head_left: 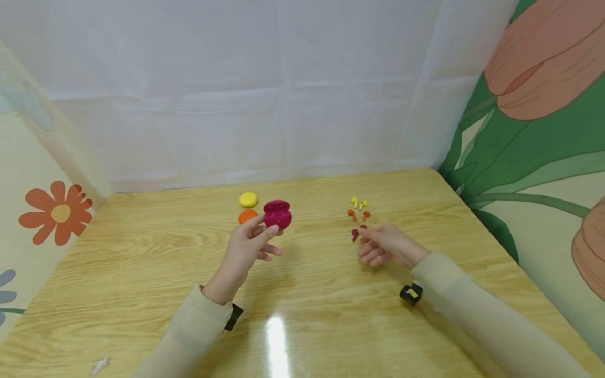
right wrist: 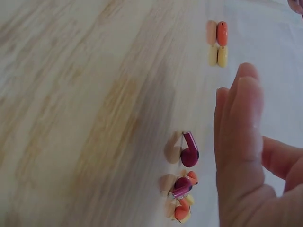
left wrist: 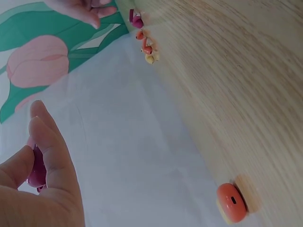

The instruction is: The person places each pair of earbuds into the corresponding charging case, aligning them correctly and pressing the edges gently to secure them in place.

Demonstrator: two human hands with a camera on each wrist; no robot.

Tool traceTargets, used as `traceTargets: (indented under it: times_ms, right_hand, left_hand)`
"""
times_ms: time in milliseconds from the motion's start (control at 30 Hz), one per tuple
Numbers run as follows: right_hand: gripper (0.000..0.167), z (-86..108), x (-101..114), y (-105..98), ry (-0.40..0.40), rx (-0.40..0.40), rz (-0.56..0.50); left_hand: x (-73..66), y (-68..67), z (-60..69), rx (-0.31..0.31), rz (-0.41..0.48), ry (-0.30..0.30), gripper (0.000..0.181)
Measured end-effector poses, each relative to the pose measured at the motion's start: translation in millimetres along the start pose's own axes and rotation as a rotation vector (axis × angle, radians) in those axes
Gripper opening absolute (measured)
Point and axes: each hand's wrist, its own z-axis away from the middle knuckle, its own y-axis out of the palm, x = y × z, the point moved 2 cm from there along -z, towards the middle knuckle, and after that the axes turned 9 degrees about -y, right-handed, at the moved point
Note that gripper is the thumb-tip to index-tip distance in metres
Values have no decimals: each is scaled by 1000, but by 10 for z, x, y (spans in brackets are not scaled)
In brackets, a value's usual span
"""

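Note:
My left hand (head_left: 238, 252) grips a magenta earbud case (head_left: 278, 219) between thumb and fingers, raised above the table with its lid flipped up. From the left wrist, only part of that case (left wrist: 38, 171) shows behind the fingers. My right hand (head_left: 389, 244) hovers beside two magenta earbuds (head_left: 355, 234) and partly covers one of them in the head view. In the right wrist view both earbuds (right wrist: 190, 157) lie on the table, apart from the hand. The right fingers (right wrist: 241, 123) look extended, and nothing is seen between them and the thumb.
A yellow case (head_left: 248, 199) and an orange case (head_left: 247, 216) lie closed on the wooden table (head_left: 312, 294), behind my left hand. Orange earbuds (head_left: 352, 213) and yellow earbuds (head_left: 363, 205) lie beyond the magenta ones. A white sheet (head_left: 283, 126) hangs along the back edge.

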Motion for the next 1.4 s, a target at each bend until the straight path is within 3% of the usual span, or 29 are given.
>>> traceTargets:
  times_ms: [633,1000,1400]
  right_hand:
    - [30,-185,-85,102,35,-54,1]
    - [21,-326,-90,114,95,-96,88]
    - [17,-370,-73,113,87,-101,155]
  left_hand:
    - [-16,-12,13,9,11,9,55]
    - [5,-38,0,6,9,-8,55]
    - [-3,-37,3,15,1,-12,58]
